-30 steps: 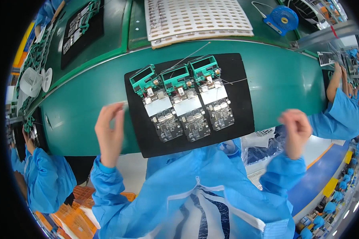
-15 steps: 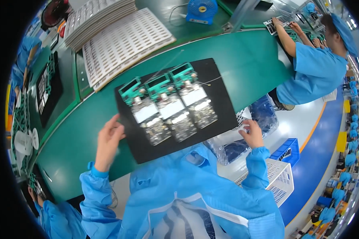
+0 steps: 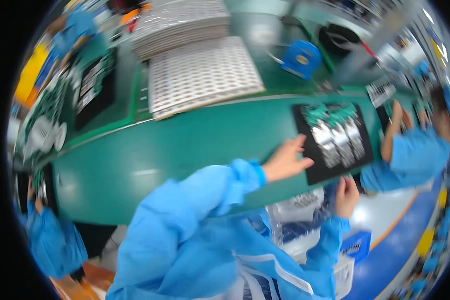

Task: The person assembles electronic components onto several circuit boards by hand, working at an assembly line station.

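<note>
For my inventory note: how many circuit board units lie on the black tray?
3, though blurred. They sit side by side on the black tray: left unit, middle unit, right unit. Left hand touches the tray.

Matt black tray (image 3: 315, 167), shiny metal modules (image 3: 335, 137), smooth green belt (image 3: 185, 145)

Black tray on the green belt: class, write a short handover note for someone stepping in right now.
Left hand: open, fingers spread on the near-left edge of the black tray.
Right hand: at the tray's near edge, grip unclear.
Tray lies on the green belt, carrying three circuit boards side by side.
Done: the boards sit on the tray.
Left: cannot be told; the picture is blurred.
</note>
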{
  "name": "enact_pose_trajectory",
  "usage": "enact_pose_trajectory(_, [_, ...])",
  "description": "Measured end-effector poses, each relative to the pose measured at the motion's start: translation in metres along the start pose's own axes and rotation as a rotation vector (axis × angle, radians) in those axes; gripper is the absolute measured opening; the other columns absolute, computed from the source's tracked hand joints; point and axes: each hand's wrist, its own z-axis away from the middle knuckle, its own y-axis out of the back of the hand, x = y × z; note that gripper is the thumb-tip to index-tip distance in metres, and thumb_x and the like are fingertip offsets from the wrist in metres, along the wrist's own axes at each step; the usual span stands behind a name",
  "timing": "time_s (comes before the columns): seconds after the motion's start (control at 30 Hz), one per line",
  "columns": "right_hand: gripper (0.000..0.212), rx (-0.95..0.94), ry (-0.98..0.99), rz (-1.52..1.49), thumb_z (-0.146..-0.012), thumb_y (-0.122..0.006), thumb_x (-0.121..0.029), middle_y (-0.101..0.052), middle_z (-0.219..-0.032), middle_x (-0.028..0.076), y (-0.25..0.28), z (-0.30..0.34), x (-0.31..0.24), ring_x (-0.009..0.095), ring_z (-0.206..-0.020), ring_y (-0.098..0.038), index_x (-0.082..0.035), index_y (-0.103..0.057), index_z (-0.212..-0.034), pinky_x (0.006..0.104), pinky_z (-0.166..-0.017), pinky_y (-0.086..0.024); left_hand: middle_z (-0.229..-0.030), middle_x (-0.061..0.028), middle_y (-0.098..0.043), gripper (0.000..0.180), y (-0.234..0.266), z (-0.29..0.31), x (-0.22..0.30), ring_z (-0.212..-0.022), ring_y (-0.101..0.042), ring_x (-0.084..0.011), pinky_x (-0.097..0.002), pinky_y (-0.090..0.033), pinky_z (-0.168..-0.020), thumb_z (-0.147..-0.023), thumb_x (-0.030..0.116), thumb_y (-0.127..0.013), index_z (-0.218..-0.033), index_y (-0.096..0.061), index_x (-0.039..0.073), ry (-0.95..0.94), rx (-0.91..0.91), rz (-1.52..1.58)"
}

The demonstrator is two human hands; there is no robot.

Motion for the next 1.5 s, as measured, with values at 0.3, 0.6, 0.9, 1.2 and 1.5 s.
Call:
enact_pose_trajectory(0.3, [0.01,-0.402,0.187,-0.192,-0.088,-0.07,-0.001,-0.066,-0.084,0.01,-0.038,0.131,-0.148,0.016,-0.07,-0.065,0.0,-0.066,-0.097,0.0288,-0.062,-0.053,-0.107,-0.0131,-0.064,0.035,0.146,0.102,0.082,-0.093,-0.066,-0.0232,-0.0337,-0.056,-0.079,-0.089,0.004,-0.062,-0.124,-0.061,0.003,-0.145,0.217,-0.123])
enact_pose_trajectory(0.6, [0.004,-0.275,0.234,-0.115,-0.089,-0.068,-0.002,-0.063,-0.074,0.007,-0.078,0.145,-0.145,0.013,-0.059,-0.056,0.0,-0.067,-0.093,0.0273,-0.053,-0.044,-0.118,-0.0116,-0.066,0.044,0.499,0.25,0.011,-0.104,-0.061,-0.0166,-0.029,-0.048,-0.092,-0.092,0.013,-0.066,-0.133,-0.057,-0.002,0.123,1.305,-0.444])
enact_pose_trajectory(0.9, [0.004,-0.222,0.26,-0.033,-0.087,-0.07,-0.002,-0.059,-0.067,0.004,-0.092,0.144,-0.165,0.011,-0.05,-0.051,-0.002,-0.066,-0.088,0.0261,-0.047,-0.039,-0.069,0.0022,-0.044,0.031,0.636,0.27,-0.007,-0.063,-0.041,-0.0085,-0.0255,-0.035,-0.058,-0.082,0.033,-0.08,-0.078,-0.063,0.007,0.623,1.25,-0.217])
enact_pose_trajectory(1.2, [0.009,-0.573,-0.043,-0.267,-0.089,-0.071,-0.008,-0.063,-0.069,0.006,-0.085,0.138,-0.187,0.01,-0.058,-0.057,0.0,-0.067,-0.087,0.0252,-0.053,-0.044,-0.098,-0.0023,-0.064,0.018,0.542,0.29,0.014,-0.089,-0.061,-0.0135,-0.0323,-0.05,-0.081,-0.094,0.021,-0.068,-0.1,-0.063,0.005,0.38,0.947,0.258])
enact_pose_trajectory(1.5, [0.041,-1.674,-0.366,-0.737,-0.101,-0.057,-0.024,-0.067,-0.112,0.01,-0.139,0.183,-0.319,0.009,-0.07,-0.062,-0.001,-0.051,-0.134,0.0198,-0.048,-0.04,-0.095,0.0026,-0.062,0.024,0.284,0.376,0.08,-0.077,-0.055,-0.0062,-0.0227,-0.046,-0.071,-0.091,0.016,-0.069,-0.112,-0.062,0.006,0.494,0.922,0.372])
